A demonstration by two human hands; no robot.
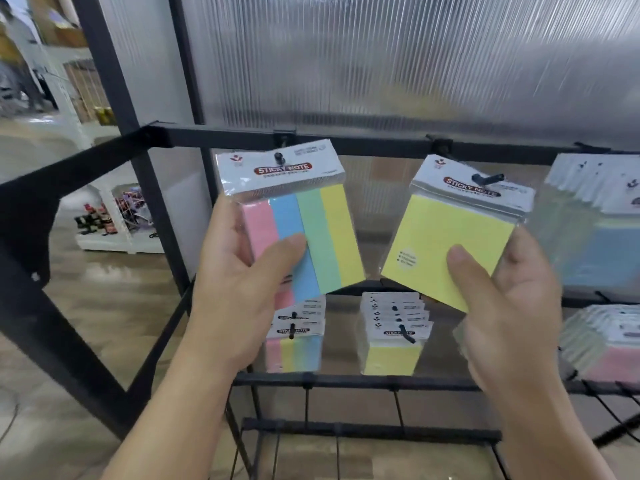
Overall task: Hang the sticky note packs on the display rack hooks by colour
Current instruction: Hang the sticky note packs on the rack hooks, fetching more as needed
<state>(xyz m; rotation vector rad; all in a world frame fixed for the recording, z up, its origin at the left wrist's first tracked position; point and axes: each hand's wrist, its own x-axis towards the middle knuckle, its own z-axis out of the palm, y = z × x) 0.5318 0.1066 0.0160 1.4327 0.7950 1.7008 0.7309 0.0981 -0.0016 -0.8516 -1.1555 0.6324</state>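
Observation:
My left hand (239,271) grips a four-colour sticky note pack (304,230) with pink, blue, green and yellow strips; a black hook tip (278,156) pokes through the hole in its white header. My right hand (509,289) grips a plain yellow pack (446,237), tilted, with another black hook (488,177) through its header. Both hooks hang from the rack's upper black bar (363,142). On the row below hang several four-colour packs (296,337) and several yellow packs (393,337).
At the right, blurred, hang blue packs (595,216) above and pink packs (609,344) below. A ribbed translucent panel (381,64) backs the rack. Black frame posts (114,81) stand at the left, with a shop floor and white shelves (114,223) beyond.

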